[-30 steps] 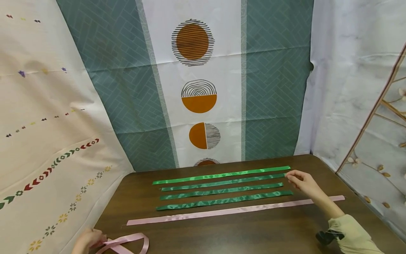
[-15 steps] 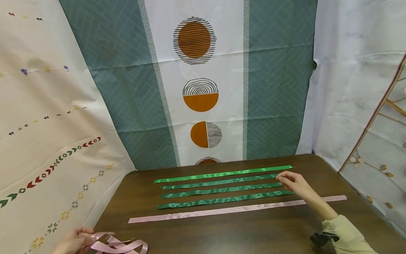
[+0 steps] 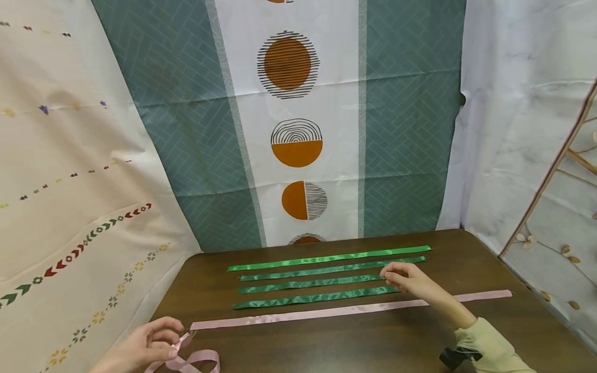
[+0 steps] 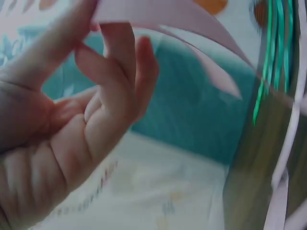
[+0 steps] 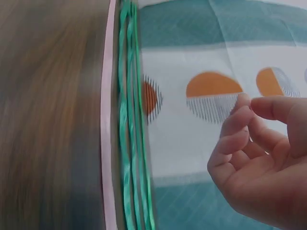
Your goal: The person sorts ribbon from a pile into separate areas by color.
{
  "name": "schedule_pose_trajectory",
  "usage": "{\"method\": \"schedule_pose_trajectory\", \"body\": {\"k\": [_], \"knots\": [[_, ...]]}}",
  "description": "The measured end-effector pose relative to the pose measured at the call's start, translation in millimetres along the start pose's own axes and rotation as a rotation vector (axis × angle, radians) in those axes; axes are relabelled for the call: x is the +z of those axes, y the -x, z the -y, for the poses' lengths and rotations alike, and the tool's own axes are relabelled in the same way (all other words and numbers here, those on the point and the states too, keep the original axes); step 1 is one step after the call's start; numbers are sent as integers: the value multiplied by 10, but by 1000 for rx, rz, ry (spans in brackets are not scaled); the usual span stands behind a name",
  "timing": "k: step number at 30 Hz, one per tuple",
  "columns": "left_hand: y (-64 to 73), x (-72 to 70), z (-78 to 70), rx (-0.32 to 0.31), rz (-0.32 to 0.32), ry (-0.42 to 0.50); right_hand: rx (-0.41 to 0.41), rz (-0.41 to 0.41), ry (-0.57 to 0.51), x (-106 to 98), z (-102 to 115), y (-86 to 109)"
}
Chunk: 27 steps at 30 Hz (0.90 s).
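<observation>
Near the table's front left, my left hand (image 3: 140, 346) pinches a length of pink ribbon (image 3: 205, 356) between thumb and fingers; its slack falls in loops. The left wrist view shows that ribbon (image 4: 158, 13) running across from the fingertips. A second pink ribbon (image 3: 326, 313) lies stretched flat across the table, one end close to the left fingers. My right hand (image 3: 410, 284) hovers over the right part of the green ribbons (image 3: 317, 298), hiding bits of them. Its fingers are loosely curled, thumb near the fingertips, with nothing visible between them in the right wrist view.
Three darker green ribbons and one bright green ribbon (image 3: 326, 258) lie roughly parallel behind the flat pink one on the brown wooden table (image 3: 354, 336). A patterned teal and white cloth (image 3: 401, 129) hangs behind the table; other cloths hang at both sides.
My right hand has moved left and a little toward me, off the ribbons' right ends. My left hand has shifted left, then right and up, bringing the pinched ribbon beside the flat pink one's end.
</observation>
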State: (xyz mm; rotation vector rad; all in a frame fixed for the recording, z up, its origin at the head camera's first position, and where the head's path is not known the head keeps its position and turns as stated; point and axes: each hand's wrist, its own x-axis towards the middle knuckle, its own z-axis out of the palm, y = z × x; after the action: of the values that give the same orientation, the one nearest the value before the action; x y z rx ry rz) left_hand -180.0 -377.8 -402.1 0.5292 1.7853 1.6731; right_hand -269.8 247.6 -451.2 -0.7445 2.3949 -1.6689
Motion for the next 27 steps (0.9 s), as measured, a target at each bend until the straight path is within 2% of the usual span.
{"method": "schedule_pose_trajectory", "body": {"k": [1, 3, 6, 10, 12, 16, 20, 22, 27], "knots": [[-77, 63, -25, 45, 42, -12, -18, 26, 0, 36, 16, -21], [-239, 192, -83, 95, 114, -24, -50, 87, 2, 112, 48, -68], [-506, 372, -145, 176, 181, -105, -94, 190, 30, 233, 93, -134], [-847, 566, -222, 186, 264, -169, -131, 306, 69, 410, 169, -199], [-993, 661, -263, 164, 287, -199, -145, 354, 73, 508, 216, -227], [-1236, 847, -312, 147, 304, -265, -134, 420, 79, 719, 339, -281], [-1429, 1026, -336, 133, 287, -296, -95, 433, 59, 967, 490, -332], [-1501, 1109, -351, 119, 263, -319, -78, 438, 16, 1089, 553, -351], [-1631, 1283, -363, 149, 201, -393, -39, 474, -112, 1290, 663, -386]]}}
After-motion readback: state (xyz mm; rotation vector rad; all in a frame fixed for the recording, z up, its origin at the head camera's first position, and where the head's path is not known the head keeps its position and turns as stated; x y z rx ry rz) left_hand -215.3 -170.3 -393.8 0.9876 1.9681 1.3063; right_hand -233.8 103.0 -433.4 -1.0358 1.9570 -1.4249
